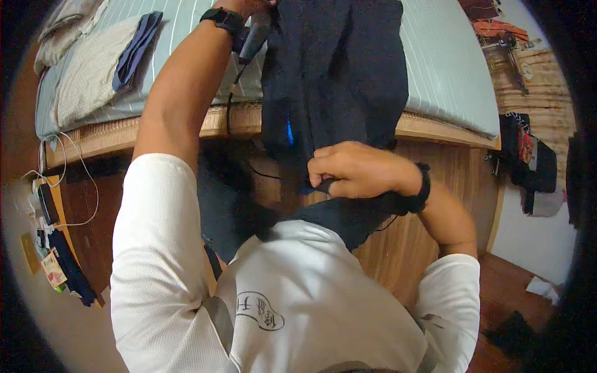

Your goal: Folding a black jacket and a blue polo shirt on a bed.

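Observation:
A black cloth garment (336, 65) lies over the edge of a striped, light green bed cover and hangs down in front of me. My right hand (354, 170), with a black band at the wrist, grips the garment's lower end between thumb and fingers. At the top edge, partly cut off, my left hand (249, 5) holds a dark grey corded appliance (255, 39), whose exact kind I cannot tell, beside the garment's left side. A black cord runs from its handle down over the bed edge. A small blue glint shows on the hanging cloth.
A folded cream cloth (95, 70) with a dark blue folded cloth (137, 51) lies at the bed's left. White cables (95, 186) hang below that corner, near a black power adapter (47, 204). Dark clothes (536, 161) hang at the right. The wooden bed edge (447, 130) spans the front.

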### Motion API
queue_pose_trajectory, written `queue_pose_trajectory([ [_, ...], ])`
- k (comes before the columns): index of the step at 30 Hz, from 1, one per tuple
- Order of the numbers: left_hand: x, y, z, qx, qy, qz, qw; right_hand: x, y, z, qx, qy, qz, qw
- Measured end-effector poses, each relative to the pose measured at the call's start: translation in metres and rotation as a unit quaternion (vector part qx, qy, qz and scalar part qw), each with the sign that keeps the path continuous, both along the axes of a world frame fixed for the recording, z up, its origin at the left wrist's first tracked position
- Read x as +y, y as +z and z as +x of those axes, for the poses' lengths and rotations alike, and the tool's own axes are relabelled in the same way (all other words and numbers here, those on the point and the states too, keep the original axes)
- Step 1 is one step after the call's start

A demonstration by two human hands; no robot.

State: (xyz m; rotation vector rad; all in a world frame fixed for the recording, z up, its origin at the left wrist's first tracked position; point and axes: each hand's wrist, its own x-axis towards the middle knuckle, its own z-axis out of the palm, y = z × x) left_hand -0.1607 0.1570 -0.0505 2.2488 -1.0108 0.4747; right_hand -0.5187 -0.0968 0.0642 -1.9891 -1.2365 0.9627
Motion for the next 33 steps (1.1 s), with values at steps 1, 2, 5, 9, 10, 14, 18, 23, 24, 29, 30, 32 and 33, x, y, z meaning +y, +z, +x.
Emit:
queue_pose_trajectory([
  [1, 0.018, -0.002, 0.013, 0.308, 0.026, -0.184, 0.933, 0.004, -0.014, -0.003, -0.08, 0.001, -0.02, 0.997],
  [2, 0.028, -0.003, 0.016, 0.571, 0.044, -0.353, 0.74, 0.01, -0.025, -0.007, -0.103, 0.006, -0.054, 0.993],
  [5, -0.091, 0.025, -0.048, 0.552, 0.046, -0.302, 0.776, -0.021, -0.071, -0.031, -0.103, -0.095, -0.131, 0.981],
  [9, -0.004, 0.001, -0.027, 0.604, 0.056, -0.308, 0.733, 0.027, -0.08, -0.041, -0.117, -0.07, -0.065, 0.989],
  [10, 0.001, -0.006, -0.027, 0.556, -0.026, -0.32, 0.767, 0.029, -0.081, -0.041, -0.121, -0.059, -0.088, 0.987],
  [14, -0.013, 0.001, -0.037, 0.583, -0.085, -0.417, 0.692, 0.034, -0.077, -0.048, -0.129, -0.087, -0.065, 0.986],
  [18, -0.054, 0.034, -0.068, 0.622, -0.034, -0.415, 0.663, 0.024, -0.084, -0.051, -0.16, -0.125, 0.076, 0.976],
  [23, -0.043, 0.019, -0.066, 0.556, 0.052, -0.374, 0.741, 0.014, -0.04, -0.006, -0.098, -0.428, 0.162, 0.884],
  [24, -0.031, 0.012, -0.06, 0.55, 0.068, -0.378, 0.742, 0.009, -0.033, 0.006, -0.179, -0.472, 0.129, 0.853],
  [29, -0.038, 0.005, -0.058, 0.554, 0.077, -0.39, 0.731, -0.021, -0.041, 0.052, -0.226, -0.584, 0.091, 0.775],
  [30, -0.027, -0.003, -0.055, 0.548, 0.092, -0.404, 0.727, -0.02, -0.037, 0.062, -0.223, -0.571, 0.074, 0.787],
  [32, -0.028, 0.0, -0.058, 0.564, 0.058, -0.452, 0.688, -0.031, -0.035, 0.096, -0.25, -0.559, 0.057, 0.788],
  [33, -0.041, 0.009, -0.065, 0.569, 0.047, -0.447, 0.689, -0.042, -0.032, 0.114, -0.26, -0.559, 0.029, 0.787],
])
